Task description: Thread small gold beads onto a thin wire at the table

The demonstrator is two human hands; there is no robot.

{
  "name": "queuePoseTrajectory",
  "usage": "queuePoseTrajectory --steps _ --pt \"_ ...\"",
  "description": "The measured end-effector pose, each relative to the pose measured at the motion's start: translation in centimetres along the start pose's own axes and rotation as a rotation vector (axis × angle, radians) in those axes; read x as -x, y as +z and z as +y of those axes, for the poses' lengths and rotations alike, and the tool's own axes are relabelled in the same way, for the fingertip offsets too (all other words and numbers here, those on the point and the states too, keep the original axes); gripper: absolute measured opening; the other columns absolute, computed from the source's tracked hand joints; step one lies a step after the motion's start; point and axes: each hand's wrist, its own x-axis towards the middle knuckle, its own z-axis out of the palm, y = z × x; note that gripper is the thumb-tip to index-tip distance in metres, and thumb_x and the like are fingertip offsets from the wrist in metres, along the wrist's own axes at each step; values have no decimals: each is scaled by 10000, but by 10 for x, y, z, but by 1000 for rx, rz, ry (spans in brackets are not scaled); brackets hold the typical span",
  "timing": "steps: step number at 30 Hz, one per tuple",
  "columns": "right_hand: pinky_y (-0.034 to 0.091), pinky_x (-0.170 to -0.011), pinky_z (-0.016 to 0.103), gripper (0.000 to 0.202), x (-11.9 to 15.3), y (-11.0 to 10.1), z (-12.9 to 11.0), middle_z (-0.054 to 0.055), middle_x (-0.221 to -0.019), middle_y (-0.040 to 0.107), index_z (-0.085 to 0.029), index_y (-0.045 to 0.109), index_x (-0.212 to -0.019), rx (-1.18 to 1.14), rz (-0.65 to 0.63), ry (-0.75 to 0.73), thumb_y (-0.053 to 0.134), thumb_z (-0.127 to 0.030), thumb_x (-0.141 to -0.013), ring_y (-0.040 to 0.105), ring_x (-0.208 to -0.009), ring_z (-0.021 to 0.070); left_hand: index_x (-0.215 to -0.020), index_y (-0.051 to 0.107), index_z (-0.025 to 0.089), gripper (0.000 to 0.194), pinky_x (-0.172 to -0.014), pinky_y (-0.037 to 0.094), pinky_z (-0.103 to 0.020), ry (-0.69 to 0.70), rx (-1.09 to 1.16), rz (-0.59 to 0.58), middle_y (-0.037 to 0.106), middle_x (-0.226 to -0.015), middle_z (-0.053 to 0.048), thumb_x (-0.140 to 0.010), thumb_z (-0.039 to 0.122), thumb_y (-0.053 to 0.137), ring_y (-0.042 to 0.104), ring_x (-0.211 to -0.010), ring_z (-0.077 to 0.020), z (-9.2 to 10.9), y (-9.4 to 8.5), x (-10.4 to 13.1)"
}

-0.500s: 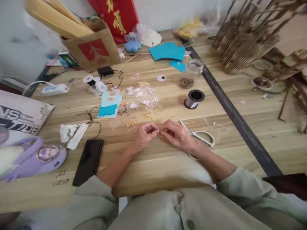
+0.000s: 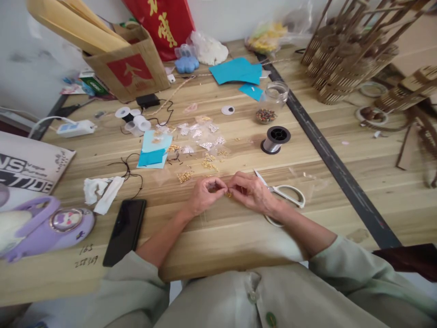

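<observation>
Over the table's near middle, my left hand [image 2: 206, 195] and my right hand [image 2: 251, 192] meet at their fingertips, both pinched closed. Between them are small gold beads [image 2: 229, 194], apparently on a thin clear thread; a fine line of it hangs below my left hand. Which fingers bear the beads is too small to make out fully. White-handled scissors [image 2: 288, 195] lie beside and partly under my right wrist. Just beyond my hands sit loose piles of gold beads [image 2: 185, 176], with more gold beads [image 2: 209, 161] farther back.
A spool of clear thread [image 2: 276, 140] and a jar of mixed beads [image 2: 266, 115] stand behind at right. Small bags of silver pieces [image 2: 205, 134] and blue cards [image 2: 152, 157] lie in the middle. A black phone [image 2: 124, 232] and purple bottle [image 2: 51, 228] are at left.
The hands stay pinched together at nearly the same spot, with only a slight shift of the fingers. The whole view has moved a little and is sharper now.
</observation>
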Motion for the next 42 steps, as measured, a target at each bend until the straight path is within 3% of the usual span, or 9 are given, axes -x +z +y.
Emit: queuePoseTrajectory --steps 10,16,23,42 --pt "386 -498 187 88 0 2 -1 -2 -707 593 -160 595 -836 -124 10 156 559 -239 -849 510 -578 84 -716 657 116 153 -608 464 -210 -77 114 -54 668 -686 -37 -690 252 720 594 -624 -108 4 -2 -2" --pt "438 -553 223 47 2 7 -1 19 -754 592 -170 552 -841 -52 91 102 526 -203 -861 536 -619 108 -703 657 117 137 -626 470 -218 -93 137 -33 671 -680 -38 -692 243 709 600 -629 -111 4 1 -2" --pt "453 -555 222 74 1 5 -4 56 -834 600 -172 577 -853 -17 81 25 506 -174 -875 573 -708 132 -680 664 120 142 -593 459 -214 -79 110 69 669 -652 -30 -674 248 724 583 -595 -105 8 0 -4" --pt "482 -589 237 111 1 3 -4 57 -860 640 -183 635 -895 -30 114 39 526 -193 -877 597 -745 142 -711 692 124 159 -625 488 -231 -99 105 70 700 -689 -41 -672 274 732 615 -624 -124 11 0 -3"
